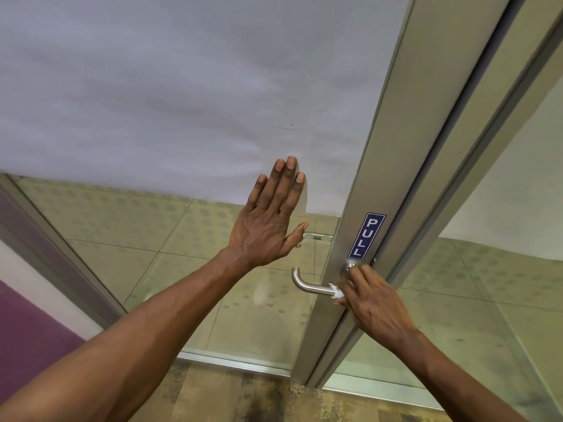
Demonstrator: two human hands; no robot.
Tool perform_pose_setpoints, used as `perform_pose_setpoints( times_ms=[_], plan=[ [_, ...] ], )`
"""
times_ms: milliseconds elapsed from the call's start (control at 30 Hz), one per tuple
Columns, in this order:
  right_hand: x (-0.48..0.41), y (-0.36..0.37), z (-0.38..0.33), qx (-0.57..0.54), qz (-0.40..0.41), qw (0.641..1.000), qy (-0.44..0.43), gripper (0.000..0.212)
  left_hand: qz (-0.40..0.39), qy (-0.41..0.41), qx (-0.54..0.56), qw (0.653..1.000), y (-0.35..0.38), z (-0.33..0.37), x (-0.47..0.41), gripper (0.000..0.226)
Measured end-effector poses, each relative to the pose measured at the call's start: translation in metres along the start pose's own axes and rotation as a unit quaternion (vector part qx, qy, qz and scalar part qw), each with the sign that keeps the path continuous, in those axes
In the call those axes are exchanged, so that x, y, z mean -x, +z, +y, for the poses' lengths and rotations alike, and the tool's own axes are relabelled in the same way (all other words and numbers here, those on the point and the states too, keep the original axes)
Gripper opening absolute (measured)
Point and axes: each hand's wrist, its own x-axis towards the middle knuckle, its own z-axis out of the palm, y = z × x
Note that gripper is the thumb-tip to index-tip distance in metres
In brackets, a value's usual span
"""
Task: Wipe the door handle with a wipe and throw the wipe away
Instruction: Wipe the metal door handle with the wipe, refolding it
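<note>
At door frame: right hand [373,303] closed around wipe [337,292] on door handle [307,286] near its base, mid-wipe. Left hand [271,220] flat, empty, on glass panel [152,117]. Handle's free end, disposal left.

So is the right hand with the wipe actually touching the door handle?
Touching. The head view shows the right hand closed around the door handle near its base, with the white wipe pressed between fingers and bar, no gap visible.

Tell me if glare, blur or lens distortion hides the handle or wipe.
Head view: the curved brushed-steel door handle is sharp, without glare; the white wipe shows only partly under the right hand; wide-angle distortion tilts the grey metal door frame; the left hand is crisp.
</note>
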Motion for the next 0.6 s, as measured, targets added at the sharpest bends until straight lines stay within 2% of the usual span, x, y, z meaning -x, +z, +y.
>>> perform_pose_setpoints(
  times_ms=[100,200,333,600],
  plan=[
    [-0.012,-0.008,-0.029,-0.039,-0.023,0.996,0.076,0.036,-0.001,0.0,-0.003,1.0,0.0,0.001,0.001,0.105],
    [-0.033,-0.023,-0.066,-0.07,-0.079,0.984,0.145,0.033,0.001,-0.004,-0.004,1.0,0.001,0.001,0.001,0.107],
    [-0.063,-0.04,-0.1,-0.092,-0.127,0.969,0.192,0.033,0.0,-0.003,-0.005,1.0,-0.002,0.004,0.0,0.106],
    [-0.112,-0.034,-0.128,-0.109,-0.123,0.926,0.341,0.028,-0.001,-0.002,-0.01,1.0,-0.005,0.002,0.001,0.103]
  ],
)
